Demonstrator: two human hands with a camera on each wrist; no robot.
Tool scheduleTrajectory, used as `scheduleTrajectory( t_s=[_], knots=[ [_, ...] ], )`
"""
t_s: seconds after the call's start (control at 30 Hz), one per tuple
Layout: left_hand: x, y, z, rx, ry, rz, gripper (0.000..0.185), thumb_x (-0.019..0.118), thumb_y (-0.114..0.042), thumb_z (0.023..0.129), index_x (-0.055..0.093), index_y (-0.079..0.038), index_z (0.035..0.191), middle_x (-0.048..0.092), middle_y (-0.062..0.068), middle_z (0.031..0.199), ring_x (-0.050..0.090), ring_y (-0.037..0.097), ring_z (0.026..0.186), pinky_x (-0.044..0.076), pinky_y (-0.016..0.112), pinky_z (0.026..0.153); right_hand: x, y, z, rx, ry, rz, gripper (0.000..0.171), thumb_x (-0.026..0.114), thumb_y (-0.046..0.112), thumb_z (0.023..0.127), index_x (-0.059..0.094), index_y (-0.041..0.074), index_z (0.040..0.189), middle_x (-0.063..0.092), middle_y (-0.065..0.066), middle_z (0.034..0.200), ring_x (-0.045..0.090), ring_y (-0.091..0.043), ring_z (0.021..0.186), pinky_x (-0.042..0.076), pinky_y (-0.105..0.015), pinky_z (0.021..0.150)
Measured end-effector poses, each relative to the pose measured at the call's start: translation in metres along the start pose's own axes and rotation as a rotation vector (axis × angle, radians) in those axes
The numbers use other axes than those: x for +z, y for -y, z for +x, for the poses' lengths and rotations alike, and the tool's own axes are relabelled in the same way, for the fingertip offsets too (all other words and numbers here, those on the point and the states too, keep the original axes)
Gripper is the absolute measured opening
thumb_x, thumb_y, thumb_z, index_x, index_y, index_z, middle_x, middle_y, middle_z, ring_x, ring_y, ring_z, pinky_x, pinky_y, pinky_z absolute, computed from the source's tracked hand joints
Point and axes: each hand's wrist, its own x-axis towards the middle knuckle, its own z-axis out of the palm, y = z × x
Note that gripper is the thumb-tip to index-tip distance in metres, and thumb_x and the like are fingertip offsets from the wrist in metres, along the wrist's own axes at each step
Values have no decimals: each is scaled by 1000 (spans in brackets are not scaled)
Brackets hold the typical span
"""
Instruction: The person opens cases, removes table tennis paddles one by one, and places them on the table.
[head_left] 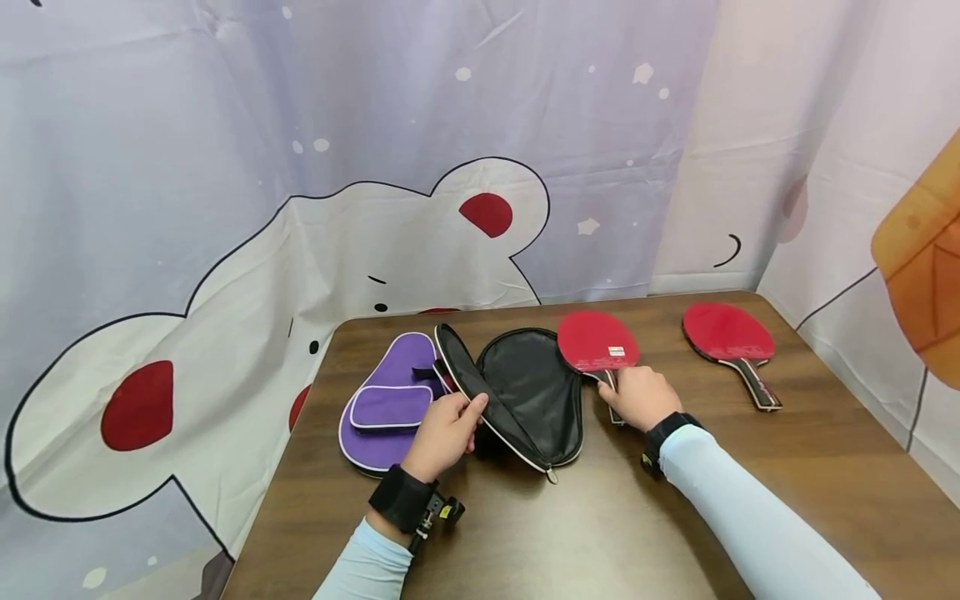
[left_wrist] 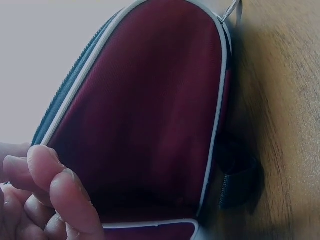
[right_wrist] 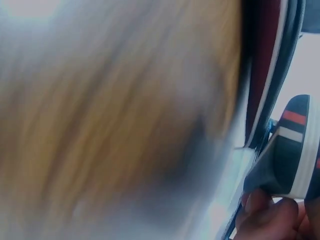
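A paddle case [head_left: 528, 393] with a black lining lies unzipped on the brown table [head_left: 600, 517]. My left hand [head_left: 444, 433] pinches the raised flap [head_left: 468, 385] and holds it up. In the left wrist view the flap's outer side [left_wrist: 150, 110] is dark red with white piping, and my fingers [left_wrist: 55, 195] curl on its edge. My right hand [head_left: 637, 396] grips the handle of a red paddle [head_left: 597, 342] whose blade lies at the case's right edge. The right wrist view is blurred; the handle's striped end [right_wrist: 295, 150] shows above my fingers [right_wrist: 270, 215].
A purple case [head_left: 386, 400] lies closed to the left of the open one. A second red paddle [head_left: 729, 337] rests at the table's back right. A patterned curtain hangs behind and beside the table. The table's front half is bare wood.
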Motion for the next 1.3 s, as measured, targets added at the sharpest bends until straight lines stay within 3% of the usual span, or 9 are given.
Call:
scheduleTrajectory(
  t_s=[0.4, 0.83, 1.3],
  knots=[
    [0, 1, 0, -6, 4, -10, 51, 59, -41, 115, 69, -2, 83, 57, -6, 53, 60, 14, 49, 49, 31, 53, -7, -38, 12, 33, 48, -38, 46, 65, 35, 105, 56, 11, 67, 60, -9, 66, 62, -32, 62, 56, -55, 64],
    [0, 4, 1, 3, 1, -10, 53, 59, -42, 115, 70, 2, 86, 57, -6, 52, 60, 14, 49, 49, 31, 53, -15, -57, 16, 49, 44, -84, 47, 66, 35, 106, 65, 5, 71, 70, -25, 80, 71, -45, 73, 59, -68, 74],
    [0, 2, 1, 0, 6, -2, 53, 58, -43, 115, 70, -1, 84, 58, -6, 53, 60, 14, 50, 50, 31, 54, -14, -63, 20, 30, 27, -102, 48, 67, 35, 106, 66, 3, 71, 71, -25, 79, 71, -46, 74, 59, -68, 74]
  ],
)
